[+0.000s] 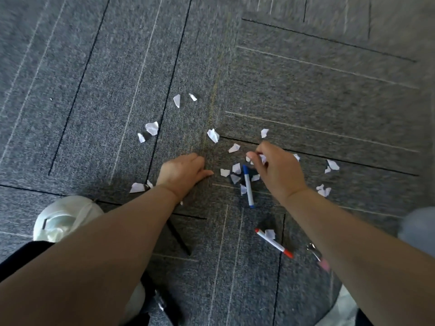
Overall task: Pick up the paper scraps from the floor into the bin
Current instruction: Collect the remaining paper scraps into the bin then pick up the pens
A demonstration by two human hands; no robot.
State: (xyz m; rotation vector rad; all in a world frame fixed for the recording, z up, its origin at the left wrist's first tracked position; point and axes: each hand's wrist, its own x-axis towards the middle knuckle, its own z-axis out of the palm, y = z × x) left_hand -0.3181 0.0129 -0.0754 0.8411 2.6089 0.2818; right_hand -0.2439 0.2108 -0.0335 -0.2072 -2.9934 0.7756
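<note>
Several white paper scraps (151, 127) lie scattered over the grey carpet, most in a cluster (236, 168) between my hands. My right hand (277, 169) hovers over that cluster with fingers pinched on a small white scrap (262, 158). My left hand (182, 172) rests flat on the carpet left of the cluster, fingers together and pointing right, with nothing visible in it. More scraps lie near my left wrist (137, 187) and to the right (332, 165). A bin (63, 216) lined with a white bag stands at lower left, partly hidden by my left forearm.
A blue-capped marker (248, 186) lies among the scraps under my right hand. A red-capped marker (274, 243) lies nearer me with a scrap on it. A black strip (179, 234) lies beside my left forearm. A small metal object (314, 250) sits at lower right.
</note>
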